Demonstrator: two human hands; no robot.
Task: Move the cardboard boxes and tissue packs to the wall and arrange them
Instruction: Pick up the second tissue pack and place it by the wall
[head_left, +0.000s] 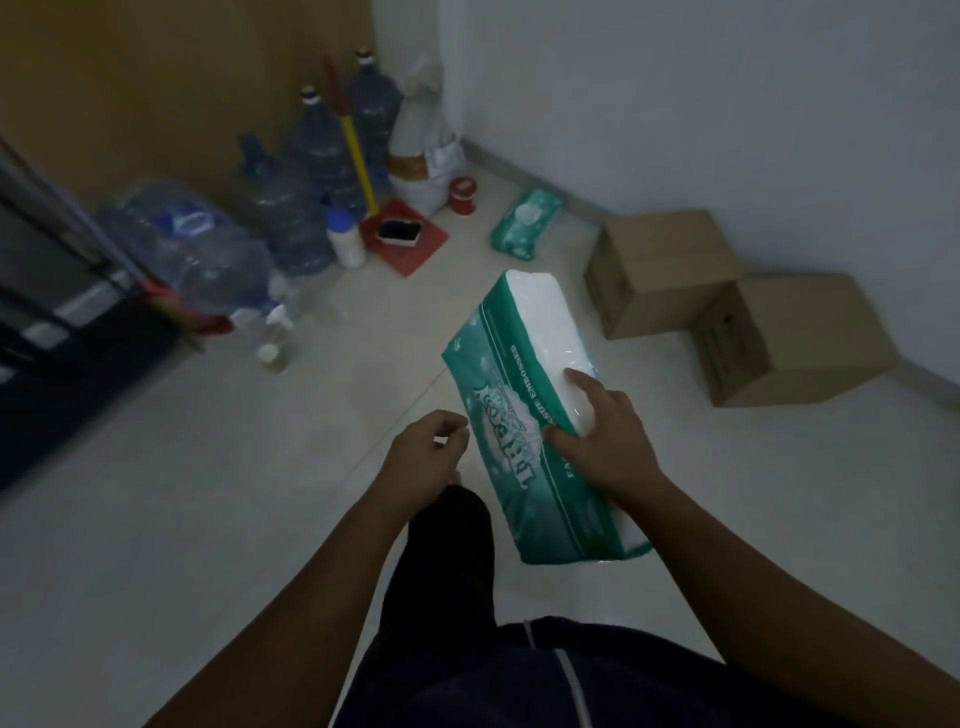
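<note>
Dark trousers (519, 675) with a pale side stripe fill the bottom edge, and both bare forearms reach forward above them over the pale floor (156, 519). On the right, the right hand (605, 431) grips a long green-and-white tissue pack (524, 384) held in the air, thumb on the green printed face and fingers spread over the white top. Just left of the pack, apart from it, the left hand (428, 449) hangs with fingers loosely curled and grasps nothing.

Beyond the right hand and to its right, two cardboard boxes stand on the floor against the white wall (727, 104): the farther box (660, 270) and the nearer box (789, 338), touching at a corner. A second, smaller green pack (527, 223) lies on the floor past the held pack, near the wall.

Ahead of the left hand, the corner holds several large water bottles (291, 208), a red dustpan (405, 236) with a yellow-handled broom (356, 150), a tied white bag (421, 145) and a small red jar (462, 195).
</note>
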